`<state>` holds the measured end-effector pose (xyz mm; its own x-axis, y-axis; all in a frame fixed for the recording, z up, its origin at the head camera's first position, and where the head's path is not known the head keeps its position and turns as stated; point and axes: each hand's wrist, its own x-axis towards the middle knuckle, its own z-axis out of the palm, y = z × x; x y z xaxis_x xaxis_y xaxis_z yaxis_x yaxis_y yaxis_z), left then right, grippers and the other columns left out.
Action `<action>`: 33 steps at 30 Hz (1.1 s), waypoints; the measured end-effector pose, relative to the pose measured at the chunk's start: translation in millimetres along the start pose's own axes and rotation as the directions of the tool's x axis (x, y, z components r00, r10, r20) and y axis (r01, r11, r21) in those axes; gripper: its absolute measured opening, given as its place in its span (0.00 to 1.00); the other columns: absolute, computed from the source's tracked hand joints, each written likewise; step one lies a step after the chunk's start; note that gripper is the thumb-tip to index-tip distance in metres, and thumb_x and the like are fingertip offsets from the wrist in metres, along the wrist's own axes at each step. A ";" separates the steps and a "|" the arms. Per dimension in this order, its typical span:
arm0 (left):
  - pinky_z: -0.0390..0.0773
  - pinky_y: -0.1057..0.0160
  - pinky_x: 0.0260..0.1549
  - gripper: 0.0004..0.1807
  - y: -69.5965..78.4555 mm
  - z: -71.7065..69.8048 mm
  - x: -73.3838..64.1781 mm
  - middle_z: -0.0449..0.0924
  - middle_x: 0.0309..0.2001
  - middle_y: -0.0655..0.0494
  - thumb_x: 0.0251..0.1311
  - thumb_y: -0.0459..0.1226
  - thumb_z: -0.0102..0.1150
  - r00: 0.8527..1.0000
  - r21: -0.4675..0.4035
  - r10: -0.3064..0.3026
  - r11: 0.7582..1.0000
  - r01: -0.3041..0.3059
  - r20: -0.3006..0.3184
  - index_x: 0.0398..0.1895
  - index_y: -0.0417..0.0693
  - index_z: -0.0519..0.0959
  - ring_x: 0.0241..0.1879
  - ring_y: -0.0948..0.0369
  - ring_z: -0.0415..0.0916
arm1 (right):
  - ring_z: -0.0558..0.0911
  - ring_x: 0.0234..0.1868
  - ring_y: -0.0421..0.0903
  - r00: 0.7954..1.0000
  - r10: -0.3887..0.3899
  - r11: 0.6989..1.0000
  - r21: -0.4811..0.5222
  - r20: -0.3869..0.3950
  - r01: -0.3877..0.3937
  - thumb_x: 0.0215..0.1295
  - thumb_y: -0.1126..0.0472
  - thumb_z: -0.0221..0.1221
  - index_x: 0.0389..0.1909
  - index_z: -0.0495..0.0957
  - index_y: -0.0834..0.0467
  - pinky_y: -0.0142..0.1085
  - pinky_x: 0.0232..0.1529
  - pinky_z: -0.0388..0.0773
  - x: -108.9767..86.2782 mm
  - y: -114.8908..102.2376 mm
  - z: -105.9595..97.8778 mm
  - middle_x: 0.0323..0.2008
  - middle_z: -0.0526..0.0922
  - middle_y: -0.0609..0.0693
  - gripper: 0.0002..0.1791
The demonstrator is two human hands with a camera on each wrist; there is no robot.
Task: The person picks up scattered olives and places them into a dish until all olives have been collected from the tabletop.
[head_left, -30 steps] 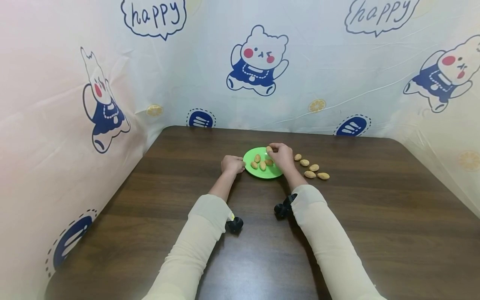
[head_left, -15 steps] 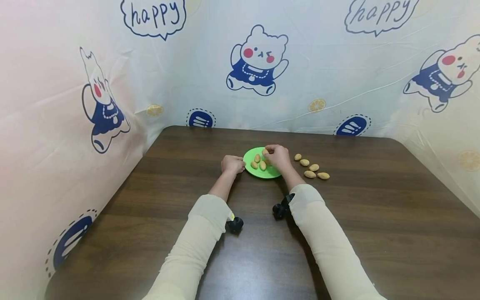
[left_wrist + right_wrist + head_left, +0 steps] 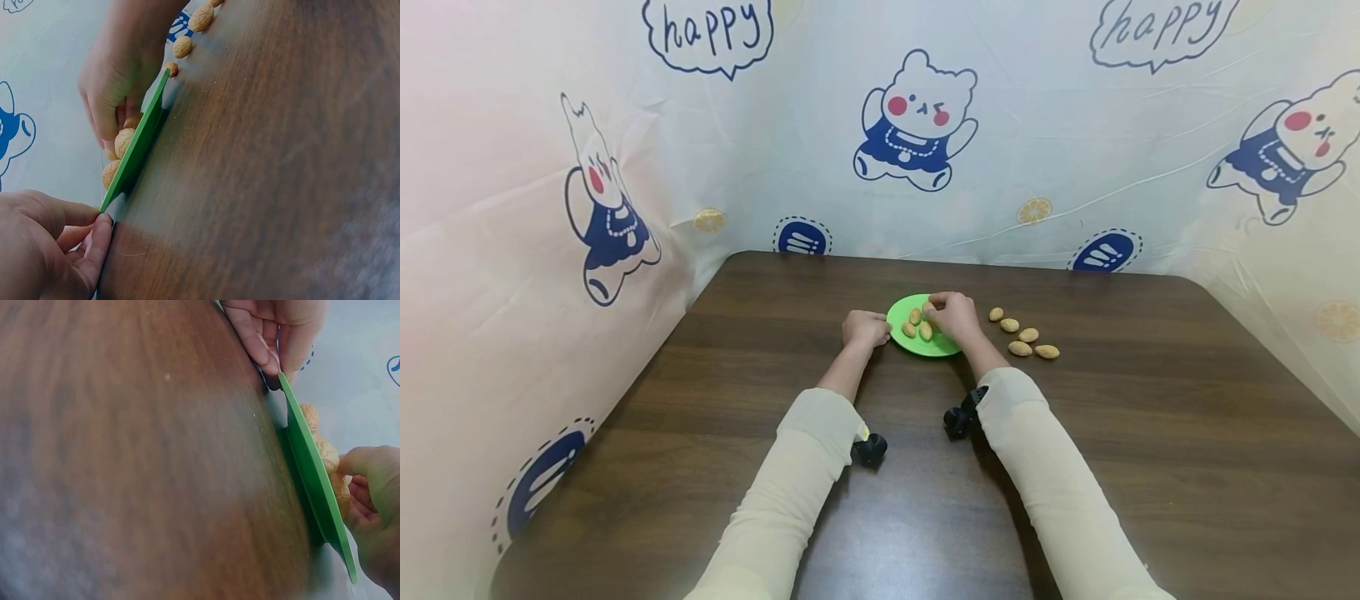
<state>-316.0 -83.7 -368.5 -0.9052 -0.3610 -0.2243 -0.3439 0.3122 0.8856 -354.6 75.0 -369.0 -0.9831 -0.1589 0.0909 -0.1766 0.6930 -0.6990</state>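
A round green plate point(image 3: 934, 351) lies toward the table's far side, with several tan, rough-shelled nuts point(image 3: 926, 332) on it. My left hand point(image 3: 866, 330) pinches the plate's left rim between thumb and fingers, seen close up in the left wrist view on the plate edge point(image 3: 142, 140). Over the plate's right half, my right hand point(image 3: 957, 315) holds a nut in its fingertips, low among the others. In the right wrist view its thumb reaches the shelled nuts point(image 3: 328, 455) just above the plate surface. The right hand covers part of the plate and a nut there.
Right of the plate, several more nuts point(image 3: 1027, 335) lie in a loose group on the dark wooden table point(image 3: 895, 517). A printed curtain point(image 3: 820, 150) closes off the back and left side. Small black cameras point(image 3: 870, 451) hang at both wrists.
My right hand has moved slightly left and down over the plate with the nut, now covering a nut that showed before. The left hand keeps its hold on the rim.
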 end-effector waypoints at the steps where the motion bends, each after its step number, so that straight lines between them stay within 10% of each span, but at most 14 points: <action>1: 0.78 0.73 0.20 0.12 0.2 -0.1 0.0 0.83 0.29 0.51 0.53 0.30 0.63 1.000 0.001 0.001 1.000 -0.001 0.000 0.42 0.45 0.84 0.19 0.66 0.76 | 0.75 0.51 0.51 1.000 0.000 1.000 -0.005 0.004 0.000 0.65 0.59 0.57 0.55 0.75 0.61 0.42 0.50 0.74 0.1 0.2 0.0 0.49 0.79 0.56 0.19; 33: 0.79 0.73 0.21 0.12 -0.2 -0.4 -0.9 0.83 0.30 0.50 0.54 0.30 0.63 1.000 -0.009 0.005 1.000 -0.005 0.003 0.42 0.44 0.84 0.19 0.66 0.76 | 0.72 0.55 0.52 0.999 0.023 0.999 -0.036 0.046 -0.022 0.65 0.60 0.57 0.54 0.76 0.61 0.43 0.53 0.72 0.1 1.9 0.4 0.50 0.78 0.56 0.18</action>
<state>-315.1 -83.8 -368.3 -0.9076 -0.3569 -0.2210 -0.3372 0.3064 0.8902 -355.0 75.9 -370.5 -0.9837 -0.1748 0.0419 -0.1569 0.7211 -0.6749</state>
